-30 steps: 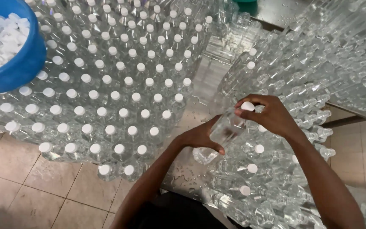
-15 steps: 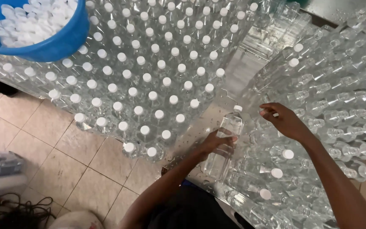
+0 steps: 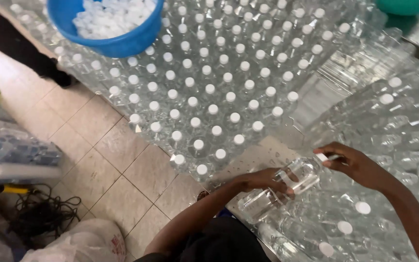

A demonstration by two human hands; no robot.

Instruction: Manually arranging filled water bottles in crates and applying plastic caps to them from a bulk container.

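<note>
Gripping a clear bottle (image 3: 287,187), left hand (image 3: 260,180) clamps its body while right hand (image 3: 360,167) fingers pinch the white cap (image 3: 322,157); capped rows (image 3: 209,90) done, cap bowl (image 3: 122,43) still full.

You stand in a small bottling workplace, not a home. Rows of clear plastic bottles with white caps (image 3: 209,97) crowd the beige tiled floor (image 3: 122,165), and more lie stacked on their sides to your right (image 3: 398,131). A round blue plastic basin of loose white caps (image 3: 122,43) sits on top of the upright rows. Wrapped bottle packs (image 3: 10,145) and black cables (image 3: 40,213) lie at your left.
</note>
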